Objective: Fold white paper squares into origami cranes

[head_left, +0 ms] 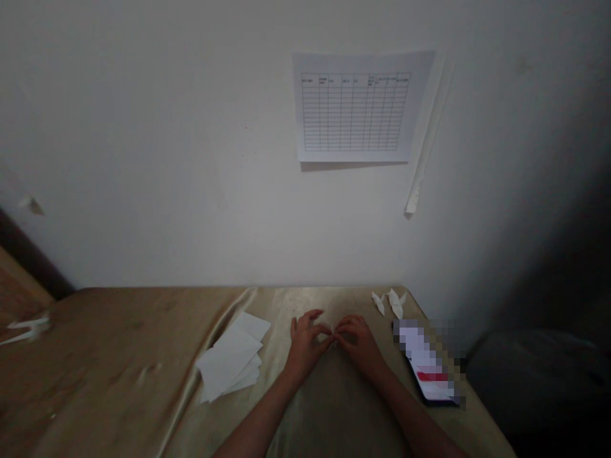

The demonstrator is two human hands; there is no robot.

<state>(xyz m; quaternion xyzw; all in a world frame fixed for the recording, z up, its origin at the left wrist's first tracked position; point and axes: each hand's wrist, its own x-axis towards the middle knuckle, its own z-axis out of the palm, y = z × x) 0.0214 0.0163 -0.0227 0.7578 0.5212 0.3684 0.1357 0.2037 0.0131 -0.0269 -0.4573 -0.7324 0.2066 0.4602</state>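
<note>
Pinching a small white piece [334, 343] between fingertips, left hand [330, 337] and right hand [336, 335] nearly touch above the surface [324, 407].

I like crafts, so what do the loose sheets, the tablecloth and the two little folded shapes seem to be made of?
Sheets: likely plain matte paper, flat with crisp corners. Cloth: perhaps satin, given its soft sheen and ridge. Folded shapes: probably matte white paper, with pointed flaps.

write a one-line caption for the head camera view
Two bare hands, left and right, pinch together between loose white papers and a phone, beneath a printed table on the wall.
</note>
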